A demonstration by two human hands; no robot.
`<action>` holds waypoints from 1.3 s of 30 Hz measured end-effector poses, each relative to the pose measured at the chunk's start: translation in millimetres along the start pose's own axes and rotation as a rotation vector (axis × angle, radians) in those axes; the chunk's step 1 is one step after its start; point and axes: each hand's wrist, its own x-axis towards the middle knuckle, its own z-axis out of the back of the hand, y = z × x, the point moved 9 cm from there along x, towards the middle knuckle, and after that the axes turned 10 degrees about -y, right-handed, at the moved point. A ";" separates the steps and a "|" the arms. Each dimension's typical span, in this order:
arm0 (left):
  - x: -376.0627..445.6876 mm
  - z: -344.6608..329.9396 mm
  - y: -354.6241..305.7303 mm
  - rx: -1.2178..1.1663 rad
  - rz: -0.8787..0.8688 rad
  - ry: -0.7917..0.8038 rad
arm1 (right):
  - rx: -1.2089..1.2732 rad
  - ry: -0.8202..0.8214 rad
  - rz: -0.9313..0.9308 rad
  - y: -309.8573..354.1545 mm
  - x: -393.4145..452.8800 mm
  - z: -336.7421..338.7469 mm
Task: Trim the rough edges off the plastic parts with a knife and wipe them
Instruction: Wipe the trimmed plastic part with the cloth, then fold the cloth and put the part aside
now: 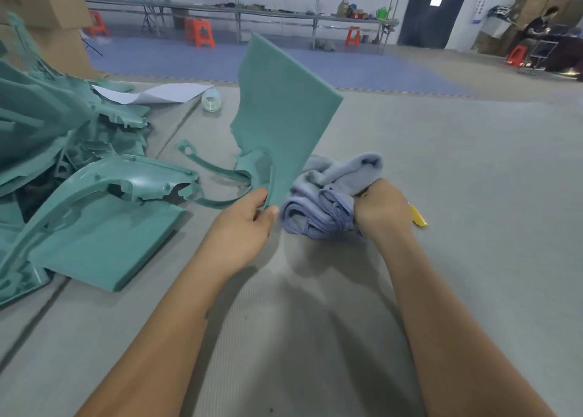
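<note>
My left hand point(244, 230) pinches the lower edge of a green plastic part point(284, 113) and holds it upright above the grey mat. A thin curved arm of the part reaches left toward the pile. Just right of it, my right hand point(383, 210) grips a bunched grey-blue cloth point(328, 195), which touches the part's lower right edge. A yellow knife handle point(418, 217) sticks out from behind my right hand; I cannot tell whether the hand holds it or it lies on the mat.
A pile of green plastic parts point(63, 164) fills the left side. A white sheet point(154, 93) and a clear tape roll point(211, 99) lie behind it, cardboard boxes point(47, 12) at far left. Long tables, orange stools and a seated person point(539, 22) stand far back.
</note>
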 end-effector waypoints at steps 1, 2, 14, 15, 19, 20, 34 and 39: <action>-0.6 6.0 -4.1 0.092 -0.041 -0.079 | -0.128 -0.009 0.004 -0.3 -0.4 3.5; -2.7 11.5 -8.8 0.124 -0.060 -0.156 | -0.199 -0.029 0.020 0.3 1.1 6.5; -31.7 -52.6 -35.8 0.302 -0.158 0.067 | 1.218 -0.013 -0.333 28.5 -44.2 19.3; -33.9 -53.4 -40.5 0.327 -0.186 0.077 | 1.154 0.012 -0.353 23.1 -46.9 18.1; -47.4 -71.0 -59.7 0.335 -0.225 0.304 | 1.066 -0.114 -0.352 -4.3 -54.1 41.7; -52.5 -76.6 -62.6 0.330 -0.203 0.423 | 1.085 -0.168 -0.357 -13.3 -57.5 52.1; -116.0 -143.9 -165.9 -0.639 0.058 0.437 | 1.169 -1.049 -0.553 -211.2 -197.9 236.5; -209.3 -230.6 -243.0 -0.830 0.046 0.668 | 1.097 -1.384 -0.726 -294.1 -296.3 288.4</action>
